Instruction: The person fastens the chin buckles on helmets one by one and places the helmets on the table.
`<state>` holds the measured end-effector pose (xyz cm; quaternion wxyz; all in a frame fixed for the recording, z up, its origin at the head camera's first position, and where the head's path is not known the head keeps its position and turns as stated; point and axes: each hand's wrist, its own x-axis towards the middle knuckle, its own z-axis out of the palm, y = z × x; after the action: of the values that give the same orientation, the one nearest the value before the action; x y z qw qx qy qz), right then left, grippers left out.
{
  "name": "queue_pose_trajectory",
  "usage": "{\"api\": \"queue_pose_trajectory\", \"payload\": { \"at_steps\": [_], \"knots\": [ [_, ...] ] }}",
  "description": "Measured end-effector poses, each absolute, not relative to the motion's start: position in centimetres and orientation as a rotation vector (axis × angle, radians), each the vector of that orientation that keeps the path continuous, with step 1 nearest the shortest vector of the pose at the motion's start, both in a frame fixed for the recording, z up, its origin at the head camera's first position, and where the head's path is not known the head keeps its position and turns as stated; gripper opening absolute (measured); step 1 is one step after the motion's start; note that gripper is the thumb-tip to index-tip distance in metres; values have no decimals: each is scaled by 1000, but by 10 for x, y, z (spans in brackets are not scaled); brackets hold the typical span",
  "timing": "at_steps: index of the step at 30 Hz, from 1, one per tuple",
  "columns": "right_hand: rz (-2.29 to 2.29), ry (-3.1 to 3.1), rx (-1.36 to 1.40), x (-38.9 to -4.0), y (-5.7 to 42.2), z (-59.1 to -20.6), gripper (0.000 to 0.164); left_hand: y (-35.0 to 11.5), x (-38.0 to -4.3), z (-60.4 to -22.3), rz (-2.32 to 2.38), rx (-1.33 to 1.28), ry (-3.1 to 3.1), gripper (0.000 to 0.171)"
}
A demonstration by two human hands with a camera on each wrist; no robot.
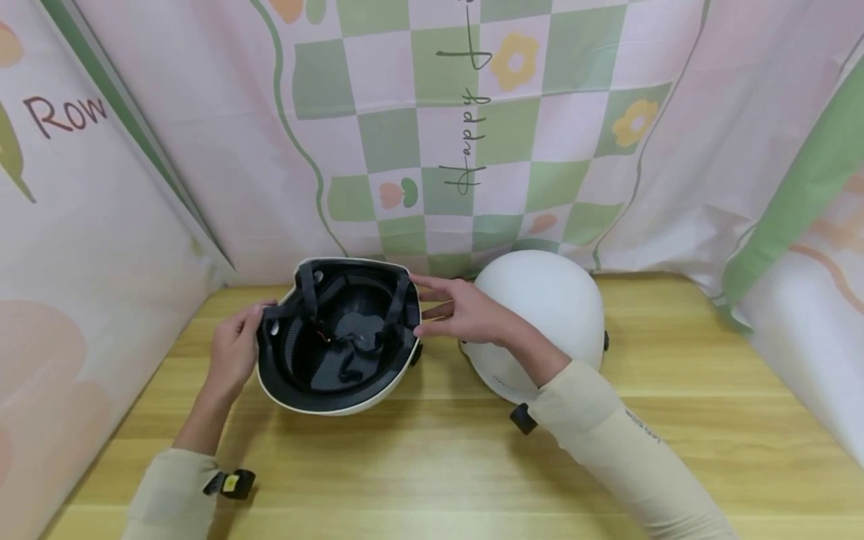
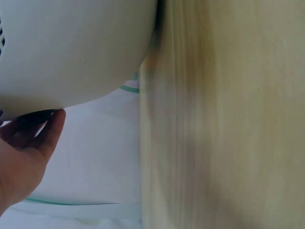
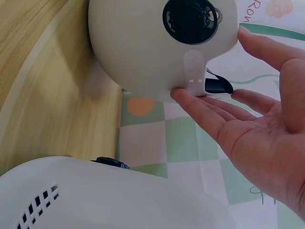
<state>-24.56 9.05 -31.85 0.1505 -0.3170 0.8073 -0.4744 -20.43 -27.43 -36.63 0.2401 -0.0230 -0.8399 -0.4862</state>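
Note:
A white helmet (image 1: 317, 401) lies upturned on the left of the table, its black lining (image 1: 358, 319) and dark straps (image 1: 308, 292) facing up. My left hand (image 1: 232, 352) pinches its left rim between thumb and fingers, beside a strap. From the other side, my right hand (image 1: 466, 309) touches the helmet with spread, mostly straight fingers. In the right wrist view, those fingertips meet the shell below a round black fitting (image 3: 190, 21) and a clear tab (image 3: 194, 71). The left wrist view shows the smooth white shell (image 2: 81, 52) above my left hand (image 2: 24, 167).
A second white helmet (image 1: 540, 292) sits dome up on the right, partly behind my right forearm. The wood-grain table (image 1: 432, 465) ends at a checked, printed curtain (image 1: 459, 142). Another curtain (image 1: 88, 300) hangs along the left side.

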Motion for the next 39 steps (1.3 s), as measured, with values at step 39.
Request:
{"api": "queue_pose_trajectory", "payload": {
  "at_steps": [39],
  "knots": [
    [-1308, 2286, -986, -239, 83, -325, 102, -291, -194, -369, -1921, -220, -2252, 45]
  ]
}}
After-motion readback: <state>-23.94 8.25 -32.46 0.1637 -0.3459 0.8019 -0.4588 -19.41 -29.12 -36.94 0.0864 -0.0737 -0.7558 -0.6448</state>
